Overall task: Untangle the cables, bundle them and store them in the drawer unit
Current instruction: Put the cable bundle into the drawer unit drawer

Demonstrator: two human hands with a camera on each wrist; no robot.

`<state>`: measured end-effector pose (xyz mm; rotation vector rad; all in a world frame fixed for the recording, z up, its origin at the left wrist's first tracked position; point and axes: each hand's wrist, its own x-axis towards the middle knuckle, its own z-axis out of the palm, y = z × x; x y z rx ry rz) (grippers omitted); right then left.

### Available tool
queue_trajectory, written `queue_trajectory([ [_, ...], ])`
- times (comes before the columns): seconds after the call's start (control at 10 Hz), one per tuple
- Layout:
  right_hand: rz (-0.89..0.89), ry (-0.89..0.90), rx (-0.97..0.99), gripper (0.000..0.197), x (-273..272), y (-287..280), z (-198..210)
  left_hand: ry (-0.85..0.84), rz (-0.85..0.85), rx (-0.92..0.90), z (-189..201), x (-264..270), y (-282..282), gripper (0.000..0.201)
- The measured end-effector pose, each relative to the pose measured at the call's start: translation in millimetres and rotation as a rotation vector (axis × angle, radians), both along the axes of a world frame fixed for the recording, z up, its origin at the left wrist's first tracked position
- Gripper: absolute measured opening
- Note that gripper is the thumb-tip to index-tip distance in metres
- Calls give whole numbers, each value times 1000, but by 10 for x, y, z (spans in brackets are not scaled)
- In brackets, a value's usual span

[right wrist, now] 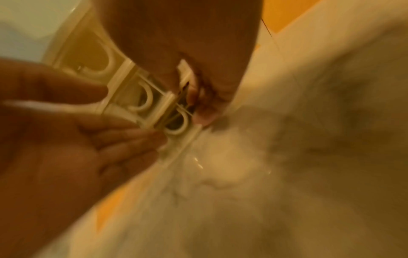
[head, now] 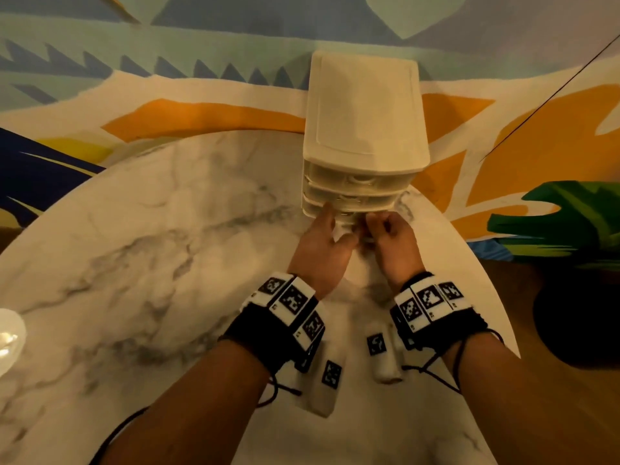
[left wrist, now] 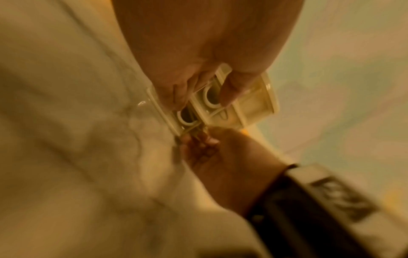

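A cream plastic drawer unit [head: 365, 122], smooth with translucent drawer fronts, stands on a glossy white marble-look tabletop [head: 161, 236] veined in grey. Black fabric wristbands [head: 278, 333] carry matt printed marker tiles. Beyond lies wood-look flooring [head: 553, 414].

Round white marble table [head: 174, 236] w/ grey veining, sitting on a big patterned rug [head: 208, 112] in orange, cream, teal & navy w/ a green leaf bit at right. Wood floor [head: 570, 380] bottom right, plus a dark round shape there, can't tell what. Something white & shiny [head: 8, 340] at the table's left edge.
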<state>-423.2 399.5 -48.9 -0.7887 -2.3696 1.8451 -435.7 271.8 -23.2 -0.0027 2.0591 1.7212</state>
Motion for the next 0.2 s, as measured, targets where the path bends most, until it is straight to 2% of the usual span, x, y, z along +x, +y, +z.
queue_trajectory([
  [0.1,-6,-1,-48,29,-85,5,-42,-18,23,30,110,-6,48,56],
  [0.2,-13,-38,-98,13,-29,-1,-109,18,-33,-137,50,71,-17,64],
])
